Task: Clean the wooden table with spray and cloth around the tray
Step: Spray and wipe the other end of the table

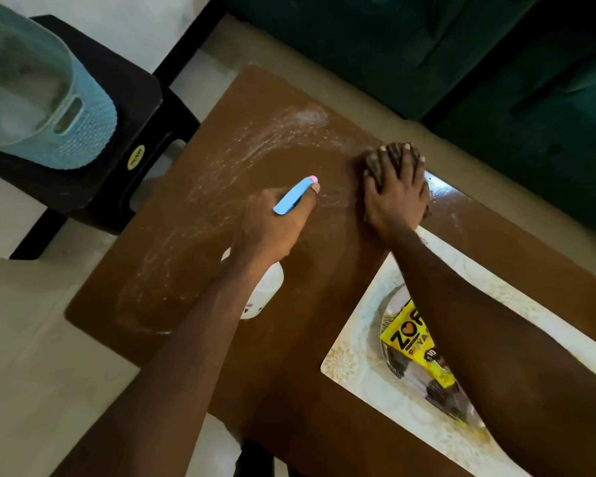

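Note:
My left hand (272, 222) grips a spray bottle (295, 196) with a blue head and a white body, held over the middle of the brown wooden table (289, 356). White streaks of spray (255, 146) lie across the table's far-left part. My right hand (394, 194) presses a dark cloth (375, 163) flat on the table near its far edge, fingers spread over it. The white patterned tray (355, 356) sits at the right, under my right forearm.
On the tray lie a glass plate and a yellow packet (406, 335). A black stool (117, 132) with a light blue basket (42, 91) stands left of the table. A dark green sofa (461, 63) runs along the far side.

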